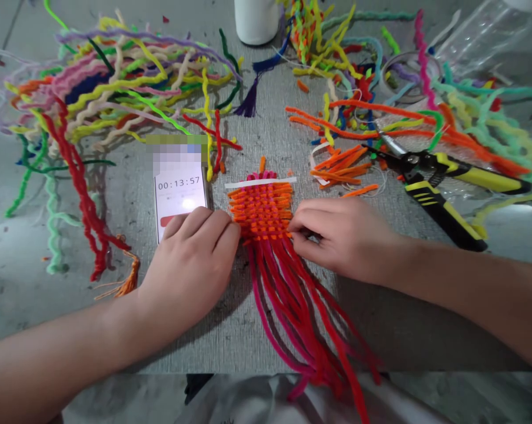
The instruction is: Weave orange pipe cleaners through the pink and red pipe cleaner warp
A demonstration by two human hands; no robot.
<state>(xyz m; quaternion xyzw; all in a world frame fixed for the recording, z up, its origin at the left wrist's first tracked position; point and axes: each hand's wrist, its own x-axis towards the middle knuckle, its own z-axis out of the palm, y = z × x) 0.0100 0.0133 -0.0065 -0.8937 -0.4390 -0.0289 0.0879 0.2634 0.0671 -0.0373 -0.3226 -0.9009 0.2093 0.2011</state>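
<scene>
A woven pipe-cleaner piece [266, 209] lies flat in front of me, with short orange pipe cleaners crossing red and magenta strands. Its long red and magenta pipe cleaners [292, 294] trail down over the table's near edge. A thin white strip [260, 183] crosses the top of the weave. My left hand [195, 253] is closed at the left edge of the weave; its fingertips are partly hidden. On the lower right edge, thumb and fingers of my right hand [341, 235] pinch the ends of the weave.
A phone [182, 188] showing a timer lies beside my left hand. Yellow-black pliers [442, 176] rest at right, near cut orange pieces [343, 165]. Colourful pipe cleaners [116, 82] heap at upper left. A white bottle [257, 20] and tape roll [411, 76] stand behind.
</scene>
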